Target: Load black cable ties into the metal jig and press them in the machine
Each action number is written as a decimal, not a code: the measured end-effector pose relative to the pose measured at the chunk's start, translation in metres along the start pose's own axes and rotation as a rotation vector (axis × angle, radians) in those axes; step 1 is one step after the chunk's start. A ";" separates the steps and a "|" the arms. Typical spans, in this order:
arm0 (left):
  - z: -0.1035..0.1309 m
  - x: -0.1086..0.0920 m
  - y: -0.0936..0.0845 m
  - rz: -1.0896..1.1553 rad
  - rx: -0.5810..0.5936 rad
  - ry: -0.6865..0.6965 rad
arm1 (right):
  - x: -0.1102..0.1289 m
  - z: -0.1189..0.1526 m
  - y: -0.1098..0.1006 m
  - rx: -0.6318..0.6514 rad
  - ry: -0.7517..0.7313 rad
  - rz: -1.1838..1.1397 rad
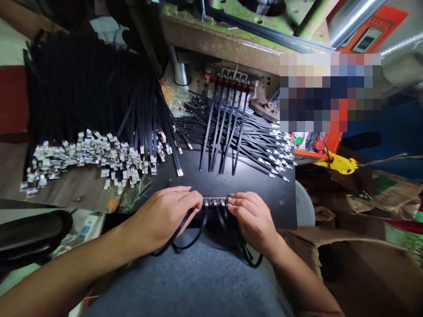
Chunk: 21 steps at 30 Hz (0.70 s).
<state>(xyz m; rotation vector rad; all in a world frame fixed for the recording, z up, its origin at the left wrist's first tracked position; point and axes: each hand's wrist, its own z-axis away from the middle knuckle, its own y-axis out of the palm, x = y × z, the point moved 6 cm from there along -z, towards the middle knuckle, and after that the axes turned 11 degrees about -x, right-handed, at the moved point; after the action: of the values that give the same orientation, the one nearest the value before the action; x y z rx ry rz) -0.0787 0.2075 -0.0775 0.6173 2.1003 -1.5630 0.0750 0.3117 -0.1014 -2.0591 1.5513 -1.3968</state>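
Note:
Close to my lap, a short row of small silver metal heads [214,202] sits side by side along a narrow bar or edge between my hands. Flat black straps [200,233] hang from the heads and curl down in loops. My left hand [172,213] is closed round the left end of the row, fingers pinched. At the right end, my right hand [251,215] grips with its fingertips. My fingers hide the outermost heads. Ahead, several straight black straps [224,132] stick out toward me from a fixture [231,81] in the press.
A big heap of black straps [89,88] with silver heads lies on the left board. Another pile of straps [261,149] spreads across the dark tabletop [277,193]. The press plate [224,39] overhangs the fixture. A green button [298,141], yellow tool [340,163] and cardboard box [363,264] are right.

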 end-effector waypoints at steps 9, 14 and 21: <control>-0.005 0.007 -0.005 -0.049 0.030 0.101 | -0.017 -0.003 -0.012 0.198 0.002 -0.195; -0.040 0.067 -0.029 -0.402 -0.086 0.033 | -0.070 -0.083 -0.051 0.009 0.061 0.089; -0.066 0.088 -0.016 -0.716 -0.044 0.055 | -0.192 -0.257 0.034 -0.114 0.158 0.530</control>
<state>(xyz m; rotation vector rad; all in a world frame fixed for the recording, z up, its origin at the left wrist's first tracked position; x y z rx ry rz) -0.1641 0.2740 -0.1004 -0.1478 2.5484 -1.8466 -0.1443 0.5479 -0.0936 -1.4472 2.0840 -1.3042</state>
